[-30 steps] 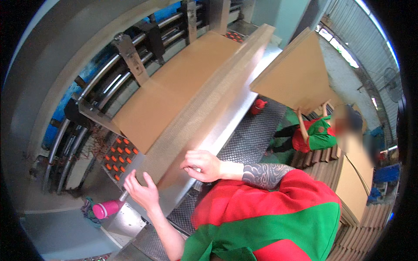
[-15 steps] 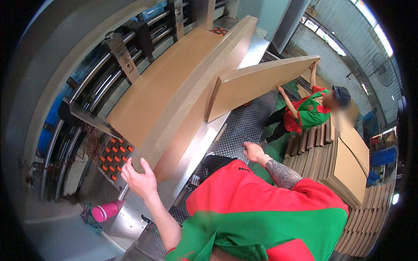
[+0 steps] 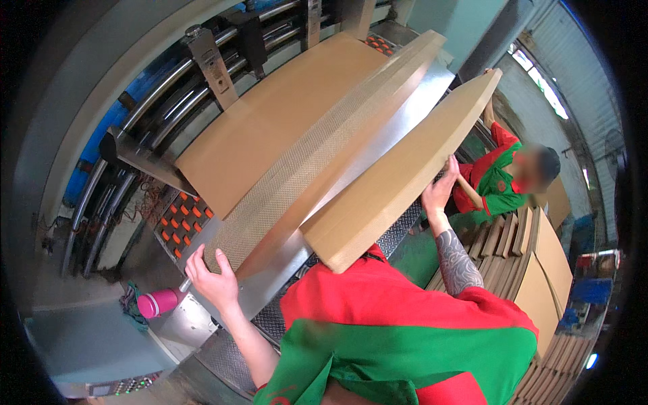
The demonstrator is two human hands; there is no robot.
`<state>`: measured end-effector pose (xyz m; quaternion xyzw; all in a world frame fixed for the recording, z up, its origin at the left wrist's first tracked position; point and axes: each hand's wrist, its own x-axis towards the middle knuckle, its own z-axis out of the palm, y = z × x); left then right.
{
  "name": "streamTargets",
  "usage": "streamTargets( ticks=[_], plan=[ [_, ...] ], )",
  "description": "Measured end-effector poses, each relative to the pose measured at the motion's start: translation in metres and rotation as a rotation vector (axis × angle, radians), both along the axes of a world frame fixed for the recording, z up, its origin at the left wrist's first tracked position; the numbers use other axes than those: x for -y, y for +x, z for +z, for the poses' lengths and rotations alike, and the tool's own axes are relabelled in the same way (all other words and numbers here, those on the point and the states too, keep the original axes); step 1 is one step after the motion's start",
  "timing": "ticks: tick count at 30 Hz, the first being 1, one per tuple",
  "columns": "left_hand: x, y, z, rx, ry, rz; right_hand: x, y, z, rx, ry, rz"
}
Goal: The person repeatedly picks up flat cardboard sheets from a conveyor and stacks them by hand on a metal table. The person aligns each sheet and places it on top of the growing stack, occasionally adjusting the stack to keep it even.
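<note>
A thick stack of brown corrugated cardboard sheets (image 3: 324,158) stands on edge along the machine's feed table. At its near end is my left hand (image 3: 214,278), thumb and fingers spread beside the stack's corner. To the right, a second bundle of cardboard sheets (image 3: 398,182) is tilted over the metal ledge, its near corner close to my shirt. My right hand (image 3: 440,189) grips this bundle by its right-hand edge. A co-worker (image 3: 496,169) in a red and green shirt holds the bundle's far end.
A flat cardboard sheet (image 3: 283,115) lies in the machine, below metal rails (image 3: 158,91). Orange rollers (image 3: 182,219) sit at the table's near corner. A pink container (image 3: 157,304) stands at lower left. Piles of cardboard (image 3: 533,270) rise at right, behind the patterned metal step (image 3: 398,233).
The second bundle has swung towards me and tipped, its near end now lower. My right hand has moved up and taken hold of its edge. My left hand stays by the first stack's corner.
</note>
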<state>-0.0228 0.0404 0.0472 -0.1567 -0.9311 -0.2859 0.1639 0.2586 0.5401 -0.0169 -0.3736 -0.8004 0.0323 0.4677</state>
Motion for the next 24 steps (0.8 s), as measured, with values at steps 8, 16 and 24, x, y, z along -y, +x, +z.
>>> streamTargets(
  ticks=[8, 16, 24],
  plan=[
    [0.001, 0.0, 0.001, -0.001, -0.025, -0.023, -0.005, -0.075, 0.09, 0.73, 0.057, 0.556],
    [0.042, -0.001, -0.014, 0.38, 0.6, -0.152, -0.001, -0.121, 0.091, 0.839, 0.17, 0.943],
    [0.038, 0.039, -0.054, 0.518, 1.5, -0.118, 0.027, -0.112, 0.069, 0.799, 0.171, 1.008]
  ],
)
